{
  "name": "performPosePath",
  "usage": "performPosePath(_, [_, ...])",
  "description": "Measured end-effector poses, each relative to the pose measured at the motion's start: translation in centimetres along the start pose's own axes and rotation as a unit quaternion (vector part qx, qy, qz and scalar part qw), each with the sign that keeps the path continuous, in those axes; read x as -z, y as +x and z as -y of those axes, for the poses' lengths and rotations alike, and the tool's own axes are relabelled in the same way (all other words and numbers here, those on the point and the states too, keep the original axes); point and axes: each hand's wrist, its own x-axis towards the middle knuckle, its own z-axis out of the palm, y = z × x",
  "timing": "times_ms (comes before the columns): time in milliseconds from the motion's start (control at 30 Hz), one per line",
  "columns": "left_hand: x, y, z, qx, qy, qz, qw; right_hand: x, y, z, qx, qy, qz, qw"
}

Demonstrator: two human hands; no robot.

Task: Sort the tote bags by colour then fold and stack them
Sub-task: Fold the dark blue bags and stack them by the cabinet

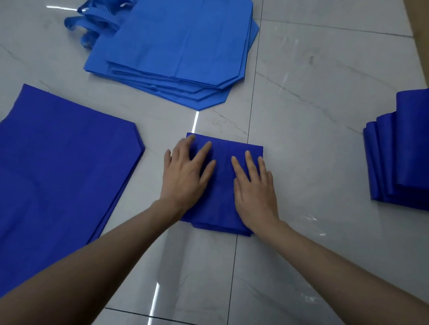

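Grey marble-patterned floor tiles with dark grout lines and streaks of reflected light fill the view, and a strip of brown surface runs along the far right edge.

At the centre lies a folded dark blue tote bag, a compact rectangle straddling one grout line. Both hands lie flat on it. The left hand rests on its left part with fingers straight and spread, the fingertips reaching toward the far left corner. The right hand rests on its right part, fingers straight and close together, pointing away from the person. Neither hand curls round the fabric; both press down on it with open palms.

To the left, a pile of unfolded dark blue bags lies flat on the floor, near the folded bag but apart from it. Farther off, left of centre, lies a pile of lighter blue bags, also unfolded, with its handles bunched at the far left side. At the right edge sits a stack of folded dark blue bags, its layers fanned out so that several folded edges show on the left side, well apart from the bag under the hands.
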Motion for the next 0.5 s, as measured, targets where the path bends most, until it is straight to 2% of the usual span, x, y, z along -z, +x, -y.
performPosePath(67, [-1.4,0.2,0.3,0.008,0.018,0.072,0.997,-1.2,-0.4,1.1,-0.028,0.009,-0.022,0.999])
performPosePath(200, [-3.4,-0.6,1.5,0.0,0.028,0.077,0.997,-2.9,-0.8,2.2,-0.053,-0.018,-0.071,0.996])
performPosePath(300, [-3.8,-0.5,1.5,0.005,0.038,0.077,0.996,-3.2,-0.6,2.3,-0.057,-0.031,-0.068,0.996])
performPosePath(433, [-3.6,0.1,1.5,0.005,0.051,0.108,0.993,-2.8,-0.3,2.8,-0.085,-0.039,-0.017,0.995])
performPosePath(500, [-3.3,0.3,1.4,0.003,0.052,0.119,0.992,-2.3,-0.1,2.8,-0.072,-0.038,-0.007,0.997])
